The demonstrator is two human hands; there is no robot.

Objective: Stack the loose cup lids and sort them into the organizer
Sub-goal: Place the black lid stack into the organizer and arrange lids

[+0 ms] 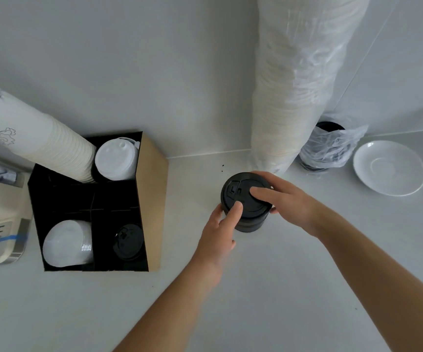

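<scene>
Short stack of round black plastic cup lids (246, 207) stands on white tabletop (281, 275), right of black compartmented organizer box (88, 204). Left hand (221, 229) grip pinches stack's near-left edge; right hand (279, 196) grip clamps its right side, fingers flat on top.

There is one view only, from a wide-angle camera worn on the head, looking forward and steeply down onto the white counter (268, 288) from close above. Both forearms enter from the lower edge and reach toward the middle of the frame, so the fingers (237, 212) sit near the centre. The lens bends straight lines at the edges. Beyond the fingers the wall (129, 59) fills the upper part. No second view shares the scene.
</scene>
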